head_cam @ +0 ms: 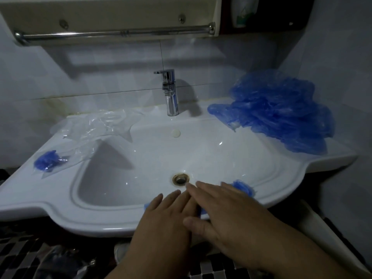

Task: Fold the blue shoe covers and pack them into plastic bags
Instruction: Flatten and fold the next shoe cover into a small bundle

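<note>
A broad white ceramic sink (pixel 40 198) with a scalloped rim fills the middle of the view, set against pale wall tiles. Above it, a long chrome towel rail (pixel 112 35) runs under a cream cabinet. On the sink's right back corner lies a loose, crumpled pile of thin blue plastic shoe covers (pixel 281 111), touching the side wall.

The left hand (pixel 167 220) and the right hand (pixel 227 206) lie flat on the sink's front rim with straight fingers. The right one overlaps the left one's fingers. They press down on a single blue shoe cover (pixel 242 186), whose ends peek out on either side of the hands.

A heap of clear, wrinkled plastic bags (pixel 96 125) rests on the left back of the rim. The upright chrome faucet (pixel 170 93) stands at the back centre. Near the left front of the rim lies a small clear bag holding a bunched blue shoe cover (pixel 49 161).

The brass-ringed round drain (pixel 180 179) sits in the bowl just beyond the fingertips, and a small round cream overflow cap (pixel 176 133) sits below the faucet.
</note>
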A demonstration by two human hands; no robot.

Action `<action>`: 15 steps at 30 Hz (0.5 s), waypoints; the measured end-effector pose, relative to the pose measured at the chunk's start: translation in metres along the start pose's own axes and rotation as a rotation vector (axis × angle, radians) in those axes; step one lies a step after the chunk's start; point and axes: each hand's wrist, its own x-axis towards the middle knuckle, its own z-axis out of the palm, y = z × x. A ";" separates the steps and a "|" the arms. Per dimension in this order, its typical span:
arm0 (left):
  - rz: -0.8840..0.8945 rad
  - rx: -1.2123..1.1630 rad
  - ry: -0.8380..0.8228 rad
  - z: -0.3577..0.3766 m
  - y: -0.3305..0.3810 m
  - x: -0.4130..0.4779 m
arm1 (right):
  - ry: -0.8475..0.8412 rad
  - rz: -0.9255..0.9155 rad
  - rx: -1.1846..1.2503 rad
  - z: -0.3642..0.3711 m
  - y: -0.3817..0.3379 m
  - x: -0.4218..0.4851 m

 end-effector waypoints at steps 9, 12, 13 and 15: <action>-0.090 0.012 -0.017 -0.010 -0.014 -0.013 | -0.020 0.048 -0.187 -0.012 0.031 -0.009; -0.149 0.008 0.041 -0.014 -0.020 -0.012 | 0.000 0.055 -0.174 -0.010 0.031 -0.008; -0.176 -0.014 0.052 -0.013 -0.023 -0.013 | -0.002 0.058 -0.168 -0.010 0.031 -0.008; -0.252 0.001 0.027 -0.017 -0.024 -0.014 | -0.006 0.065 -0.153 -0.009 0.030 -0.008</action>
